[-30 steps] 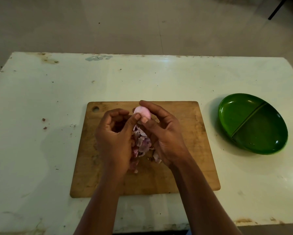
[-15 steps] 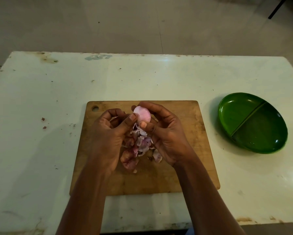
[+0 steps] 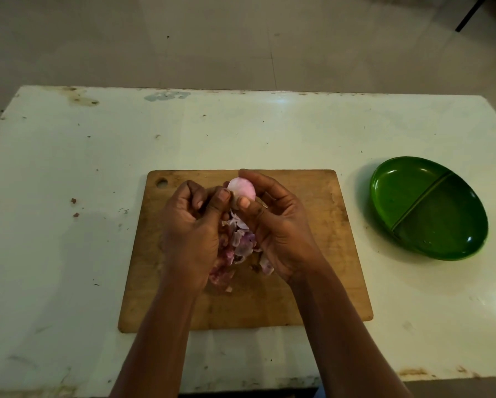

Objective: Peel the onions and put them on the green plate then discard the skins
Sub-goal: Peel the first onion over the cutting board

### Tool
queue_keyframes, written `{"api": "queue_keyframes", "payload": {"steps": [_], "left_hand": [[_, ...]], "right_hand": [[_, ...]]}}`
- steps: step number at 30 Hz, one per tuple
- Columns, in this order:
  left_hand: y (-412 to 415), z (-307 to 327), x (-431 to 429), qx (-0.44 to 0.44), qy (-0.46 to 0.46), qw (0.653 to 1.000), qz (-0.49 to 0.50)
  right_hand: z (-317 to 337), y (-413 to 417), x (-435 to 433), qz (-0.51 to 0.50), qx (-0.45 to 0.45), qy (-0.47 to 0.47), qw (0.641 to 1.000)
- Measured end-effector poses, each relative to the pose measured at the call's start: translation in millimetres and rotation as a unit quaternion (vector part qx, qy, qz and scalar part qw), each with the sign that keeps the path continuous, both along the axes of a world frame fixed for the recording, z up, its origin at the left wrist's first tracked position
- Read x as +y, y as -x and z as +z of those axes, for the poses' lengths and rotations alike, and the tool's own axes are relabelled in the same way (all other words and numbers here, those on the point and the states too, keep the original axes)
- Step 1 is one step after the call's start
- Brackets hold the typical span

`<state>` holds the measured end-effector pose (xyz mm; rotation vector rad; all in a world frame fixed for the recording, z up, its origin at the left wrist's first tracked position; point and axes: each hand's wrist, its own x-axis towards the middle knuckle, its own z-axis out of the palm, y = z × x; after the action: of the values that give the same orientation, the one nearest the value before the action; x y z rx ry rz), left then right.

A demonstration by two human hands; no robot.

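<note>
A pale pink peeled onion (image 3: 241, 190) is held above the wooden cutting board (image 3: 312, 254) between the thumb and fingers of my right hand (image 3: 272, 225). My left hand (image 3: 190, 225) is curled beside it, its thumb tip pressed against the onion's left side. A heap of purple and white onion skins (image 3: 242, 242) lies on the board under and between both hands; part of it is hidden by my palms. The green divided plate (image 3: 407, 185) sits on the table to the right of the board, with nothing in it.
The white table (image 3: 68, 225) is worn and stained, with small crumbs left of the board. Its front edge runs close to my arms. Beyond the far edge is a tiled floor, with a dark leg at the top right.
My left hand has shifted slightly, its thumb staying on the onion. The onion and my right hand stay in about the same place over the board.
</note>
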<state>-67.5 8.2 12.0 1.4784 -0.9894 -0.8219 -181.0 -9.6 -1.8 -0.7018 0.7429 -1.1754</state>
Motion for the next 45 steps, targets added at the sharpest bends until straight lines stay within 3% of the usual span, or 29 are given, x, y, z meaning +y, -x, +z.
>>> {"api": "queue_keyframes", "payload": {"steps": [7, 12, 17, 29, 35, 38, 41, 45], "left_hand": [[-0.4, 1.3, 0.1, 0.039, 0.042, 0.998, -0.02], [0.9, 4.1, 1.6, 0.045, 0.039, 0.997, -0.059], [3.8, 6.3, 2.0, -0.015, 0.061, 0.997, -0.043], [-2.0, 1.9, 0.5, 0.032, 0.031, 0.999, -0.013], [5.8, -2.4, 2.6, -0.093, 0.033, 0.995, -0.02], [13.7, 0.9, 5.7, -0.115, 0.038, 0.992, -0.036], [15.7, -0.4, 5.1, -0.098, 0.069, 0.993, -0.026], [9.0, -5.6, 1.2, -0.003, 0.138, 0.99, -0.02]], "right_hand": [[-4.3, 7.0, -5.2, -0.09, -0.002, -0.061, 0.994], [0.1, 6.1, -5.3, -0.064, -0.068, -0.072, 0.993], [1.8, 8.0, -5.7, -0.041, -0.127, -0.071, 0.989], [-6.1, 9.0, -4.6, 0.018, -0.022, -0.02, 0.999], [-7.4, 9.5, -3.8, 0.014, 0.048, 0.012, 0.999], [-8.1, 8.1, -3.9, -0.003, 0.057, 0.008, 0.998], [-6.8, 7.8, -4.8, -0.039, 0.034, -0.024, 0.998], [-0.7, 9.3, -6.1, -0.077, -0.012, -0.076, 0.994]]}}
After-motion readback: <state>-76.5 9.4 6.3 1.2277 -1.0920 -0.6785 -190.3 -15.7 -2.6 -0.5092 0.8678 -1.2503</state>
